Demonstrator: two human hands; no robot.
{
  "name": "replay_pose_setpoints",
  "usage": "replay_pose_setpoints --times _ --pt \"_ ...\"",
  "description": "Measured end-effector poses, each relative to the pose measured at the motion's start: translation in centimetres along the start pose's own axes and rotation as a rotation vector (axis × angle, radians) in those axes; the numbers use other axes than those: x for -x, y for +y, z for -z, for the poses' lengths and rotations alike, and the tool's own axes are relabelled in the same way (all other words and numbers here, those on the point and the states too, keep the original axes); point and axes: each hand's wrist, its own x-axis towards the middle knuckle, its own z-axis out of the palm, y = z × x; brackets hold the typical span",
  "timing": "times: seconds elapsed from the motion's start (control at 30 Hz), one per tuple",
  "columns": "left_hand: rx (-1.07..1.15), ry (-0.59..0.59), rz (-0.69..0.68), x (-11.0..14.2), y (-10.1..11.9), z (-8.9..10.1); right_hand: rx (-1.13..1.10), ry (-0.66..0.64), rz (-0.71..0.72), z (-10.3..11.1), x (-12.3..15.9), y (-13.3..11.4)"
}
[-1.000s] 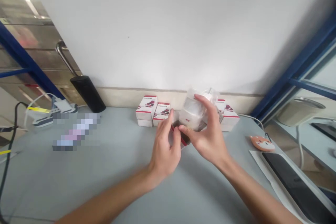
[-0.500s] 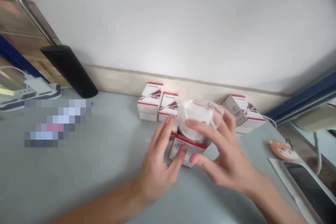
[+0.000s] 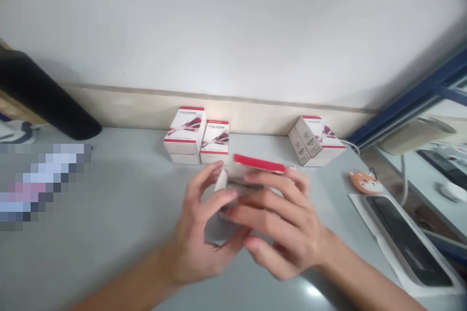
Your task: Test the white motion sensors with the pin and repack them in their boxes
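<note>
Above the near middle of the surface (image 3: 120,233), a white box (image 3: 239,171) with a red edge is held between both hands, tilted, its flaps sticking up. The left hand (image 3: 202,226) curls around its left side, seemingly to steady it, fingers and thumb moderately spread. The right hand (image 3: 280,223) lays its fingers across the box from the right, perhaps to control the flap; blur hides whether its thumb touches. Similar boxes stand in two groups by the far wall (image 3: 233,34), the left boxes (image 3: 187,124) and the right boxes (image 3: 324,148), probably set back to leave the hands elbow room. Right of them, a fox-faced case (image 3: 365,182) and a phone (image 3: 408,240) lie off to the side, likely for the same reason.
</note>
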Motion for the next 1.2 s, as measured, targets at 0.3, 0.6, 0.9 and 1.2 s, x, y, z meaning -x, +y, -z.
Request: replay_pose_setpoints --times 0.3,0.6,0.9,1.2 --pt "-0.039 0.086 0.068 0.7 -2.0 -0.5 0.219 0.232 -0.365 3.7 2.5 4.9" --pt "-0.004 0.095 -0.054 -0.4 -2.6 -0.5 0.471 -0.595 -0.780 0.3 4.4 6.6" --pt "0.073 0.092 -0.094 -0.9 -2.4 -0.3 -0.063 0.123 -0.886 5.4 0.7 2.7" --pt "0.188 0.096 -0.021 -0.5 -2.3 -0.8 0.110 -0.190 -0.331 1.5 -4.2 -3.7"
